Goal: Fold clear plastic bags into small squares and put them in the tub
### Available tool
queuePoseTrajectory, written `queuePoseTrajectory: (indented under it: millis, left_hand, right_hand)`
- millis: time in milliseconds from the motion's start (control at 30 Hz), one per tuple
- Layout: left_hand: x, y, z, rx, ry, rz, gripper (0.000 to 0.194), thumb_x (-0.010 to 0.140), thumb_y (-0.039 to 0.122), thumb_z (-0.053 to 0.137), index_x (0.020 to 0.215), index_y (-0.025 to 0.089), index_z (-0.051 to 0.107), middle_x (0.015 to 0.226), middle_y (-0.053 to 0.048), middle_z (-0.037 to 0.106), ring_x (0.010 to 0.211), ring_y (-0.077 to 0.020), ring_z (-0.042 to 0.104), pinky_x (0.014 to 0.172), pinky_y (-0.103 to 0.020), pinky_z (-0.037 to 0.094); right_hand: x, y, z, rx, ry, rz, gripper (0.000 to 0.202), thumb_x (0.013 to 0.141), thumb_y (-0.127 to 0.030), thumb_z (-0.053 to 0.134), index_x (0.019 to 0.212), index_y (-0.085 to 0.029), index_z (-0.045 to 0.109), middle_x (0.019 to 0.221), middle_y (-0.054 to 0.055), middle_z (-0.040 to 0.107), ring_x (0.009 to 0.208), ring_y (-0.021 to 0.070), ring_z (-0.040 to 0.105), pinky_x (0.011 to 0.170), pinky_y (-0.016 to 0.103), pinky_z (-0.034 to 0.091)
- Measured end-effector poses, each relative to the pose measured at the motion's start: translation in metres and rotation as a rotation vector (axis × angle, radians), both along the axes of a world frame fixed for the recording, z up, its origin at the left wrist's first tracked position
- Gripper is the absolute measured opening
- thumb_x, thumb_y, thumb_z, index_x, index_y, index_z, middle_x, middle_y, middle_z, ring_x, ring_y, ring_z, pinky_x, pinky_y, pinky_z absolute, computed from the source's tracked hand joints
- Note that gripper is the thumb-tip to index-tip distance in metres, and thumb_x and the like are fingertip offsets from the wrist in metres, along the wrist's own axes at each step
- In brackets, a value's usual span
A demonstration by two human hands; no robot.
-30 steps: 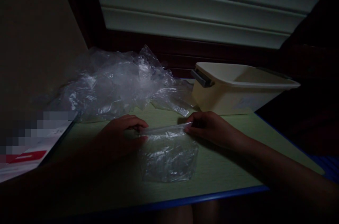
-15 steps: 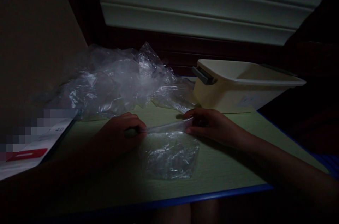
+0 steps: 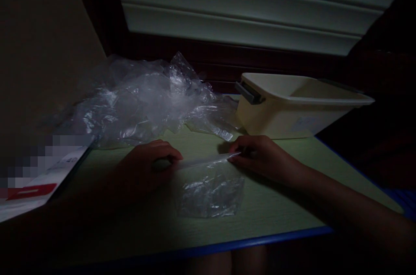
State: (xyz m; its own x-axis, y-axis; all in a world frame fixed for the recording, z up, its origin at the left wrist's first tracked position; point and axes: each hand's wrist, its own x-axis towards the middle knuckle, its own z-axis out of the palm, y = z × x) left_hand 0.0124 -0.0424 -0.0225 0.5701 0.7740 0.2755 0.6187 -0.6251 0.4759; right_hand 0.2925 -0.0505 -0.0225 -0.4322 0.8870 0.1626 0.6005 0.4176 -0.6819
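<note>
- A small, clear, flat plastic bag [image 3: 211, 192] is laid over the near middle of the pale green, blue-edged table [image 3: 279, 210].
- Its upper edge is pinched at the left end between thumb and fingers of the left hand [image 3: 154, 162].
- The right end of that edge is gripped likewise by the right hand [image 3: 260, 156].
- Behind the left hand, crumpled clear plastic film [image 3: 139, 101] is heaped.
- Beyond the right hand, a cream plastic bin [image 3: 276, 119] with a grey handle [image 3: 249, 92] is placed.
</note>
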Motion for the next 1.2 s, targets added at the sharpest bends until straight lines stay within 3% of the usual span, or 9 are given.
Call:
queuePoseTrajectory:
  millis: [233, 467, 667, 767, 833, 933, 1200]
  left_hand:
    - [0.002, -0.004, 0.003, 0.026, 0.033, -0.045, 0.023, 0.082, 0.025, 0.042, 0.079, 0.019, 0.064, 0.08, -0.002, 0.066, 0.075, -0.0166, 0.062, 0.07, -0.024, 0.047]
    - [0.0, -0.01, -0.001, 0.082, 0.048, -0.054, 0.023, 0.085, 0.034, 0.048, 0.095, 0.018, 0.062, 0.094, -0.004, 0.065, 0.085, -0.0191, 0.062, 0.076, -0.027, 0.049]
    - [-0.007, -0.008, -0.002, 0.032, 0.015, -0.129, 0.021, 0.092, 0.028, 0.042, 0.095, 0.02, 0.061, 0.09, -0.001, 0.063, 0.081, -0.0172, 0.061, 0.073, -0.026, 0.048]
    - [-0.012, -0.012, -0.005, 0.02, -0.024, -0.192, 0.023, 0.093, 0.032, 0.046, 0.111, 0.023, 0.056, 0.106, -0.002, 0.061, 0.091, -0.0189, 0.061, 0.077, -0.027, 0.049]
    - [-0.013, -0.014, -0.007, 0.067, -0.023, -0.162, 0.033, 0.09, 0.038, 0.052, 0.12, 0.023, 0.052, 0.117, -0.005, 0.058, 0.101, -0.023, 0.059, 0.082, -0.03, 0.049]
    - [-0.008, -0.014, -0.01, 0.109, 0.018, -0.147, 0.033, 0.087, 0.04, 0.058, 0.116, 0.024, 0.056, 0.113, -0.005, 0.059, 0.1, -0.0249, 0.058, 0.087, -0.034, 0.048]
    - [-0.002, -0.014, -0.003, 0.137, 0.14, -0.167, 0.019, 0.091, 0.023, 0.045, 0.101, 0.02, 0.061, 0.099, -0.002, 0.061, 0.09, -0.0195, 0.058, 0.082, -0.03, 0.047]
  right_hand:
    - [0.002, -0.004, 0.004, 0.317, -0.166, 0.13, 0.02, 0.076, 0.001, 0.057, 0.084, -0.015, 0.068, 0.081, 0.006, 0.069, 0.071, 0.016, 0.064, 0.062, 0.024, 0.046]
    - [-0.001, -0.009, 0.007, 0.31, -0.171, 0.125, 0.03, 0.079, 0.002, 0.053, 0.098, -0.014, 0.07, 0.091, 0.008, 0.071, 0.08, 0.0173, 0.067, 0.069, 0.027, 0.051]
    - [-0.001, -0.013, 0.011, 0.269, -0.151, 0.088, 0.016, 0.08, -0.003, 0.058, 0.085, -0.014, 0.068, 0.077, 0.004, 0.067, 0.065, 0.0141, 0.062, 0.057, 0.023, 0.046]
    - [-0.002, -0.015, 0.012, 0.259, -0.159, 0.094, 0.013, 0.082, -0.005, 0.058, 0.082, -0.014, 0.067, 0.076, 0.003, 0.065, 0.064, 0.0134, 0.06, 0.056, 0.023, 0.044]
    - [-0.002, -0.016, 0.013, 0.268, -0.16, 0.1, 0.011, 0.083, -0.007, 0.058, 0.083, -0.014, 0.067, 0.077, 0.004, 0.065, 0.065, 0.0136, 0.061, 0.057, 0.023, 0.044]
    - [-0.003, -0.017, 0.014, 0.283, -0.172, 0.093, 0.009, 0.084, -0.008, 0.058, 0.084, -0.012, 0.066, 0.076, 0.004, 0.064, 0.065, 0.0139, 0.061, 0.057, 0.023, 0.045]
    - [-0.002, -0.02, 0.011, 0.363, -0.283, 0.129, 0.021, 0.079, -0.002, 0.06, 0.097, -0.013, 0.065, 0.085, 0.007, 0.069, 0.071, 0.0159, 0.066, 0.06, 0.023, 0.049]
